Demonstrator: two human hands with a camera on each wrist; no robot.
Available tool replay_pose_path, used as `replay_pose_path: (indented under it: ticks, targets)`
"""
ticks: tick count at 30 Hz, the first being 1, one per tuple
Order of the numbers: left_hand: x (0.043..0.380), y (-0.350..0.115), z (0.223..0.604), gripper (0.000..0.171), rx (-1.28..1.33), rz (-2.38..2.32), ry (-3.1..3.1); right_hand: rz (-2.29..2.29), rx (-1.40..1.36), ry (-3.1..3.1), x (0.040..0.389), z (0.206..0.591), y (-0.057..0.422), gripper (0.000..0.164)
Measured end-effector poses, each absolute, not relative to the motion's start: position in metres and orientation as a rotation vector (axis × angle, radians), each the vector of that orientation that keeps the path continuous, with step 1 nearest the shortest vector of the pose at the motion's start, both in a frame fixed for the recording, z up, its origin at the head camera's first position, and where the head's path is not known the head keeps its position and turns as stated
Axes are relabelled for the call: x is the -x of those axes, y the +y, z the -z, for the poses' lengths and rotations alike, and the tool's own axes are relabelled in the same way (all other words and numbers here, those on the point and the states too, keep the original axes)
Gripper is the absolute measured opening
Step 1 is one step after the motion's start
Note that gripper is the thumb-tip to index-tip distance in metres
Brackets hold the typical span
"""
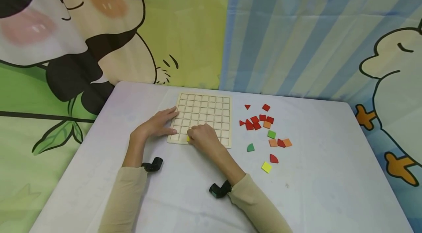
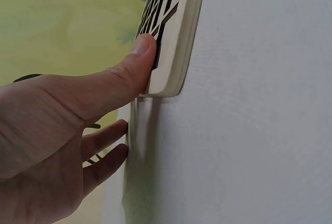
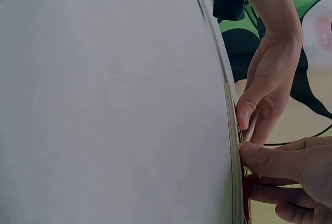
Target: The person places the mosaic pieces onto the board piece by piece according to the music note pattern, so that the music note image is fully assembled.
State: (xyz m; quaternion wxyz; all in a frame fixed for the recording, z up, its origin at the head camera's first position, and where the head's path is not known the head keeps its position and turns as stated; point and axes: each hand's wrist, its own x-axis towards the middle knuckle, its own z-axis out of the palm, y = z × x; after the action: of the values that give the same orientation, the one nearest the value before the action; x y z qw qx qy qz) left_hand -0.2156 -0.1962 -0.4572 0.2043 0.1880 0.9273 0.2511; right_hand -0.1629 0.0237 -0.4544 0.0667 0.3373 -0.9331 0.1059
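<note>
A pale wooden grid board (image 1: 204, 110) lies flat on the white table. My left hand (image 1: 158, 122) steadies its left side, fingers extended; in the left wrist view the thumb (image 2: 141, 53) presses the frame near a corner. Over the board's lower rows, my right hand (image 1: 205, 137) has curled fingers and pinches a yellow piece (image 1: 188, 139), mostly hidden under them. The right wrist view shows the right hand (image 3: 295, 172) at the board's edge (image 3: 234, 151), with something red (image 3: 246, 195) beneath the fingers; its shape is hidden.
Right of the board lie loose flat pieces: several red ones (image 1: 249, 125), orange squares (image 1: 273, 143), a green square (image 1: 271, 134), a green quarter-round (image 1: 250, 147), a red quarter-round (image 1: 274, 158) and a yellow square (image 1: 266, 167). A printed curtain (image 1: 283, 35) hangs behind the table.
</note>
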Motion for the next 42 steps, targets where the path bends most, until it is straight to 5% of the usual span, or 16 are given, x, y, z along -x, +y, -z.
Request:
replay_pose_path:
  ticks: [30, 37, 42]
  targets:
    - [0.216, -0.197, 0.461, 0.081, -0.527, -0.694, 2.604, -0.47, -1.087, -3.039, 0.161, 0.445, 0.034, 0.01]
    - [0.214, -0.198, 0.46, 0.081, -0.493, -0.7, 2.589, -0.553, -0.958, -3.124, 0.155, 0.411, 0.059, 0.046]
    - [0.214, -0.198, 0.459, 0.082, -0.507, -0.705, 2.588, -0.702, -0.833, -3.113, 0.153, 0.378, 0.1, 0.05]
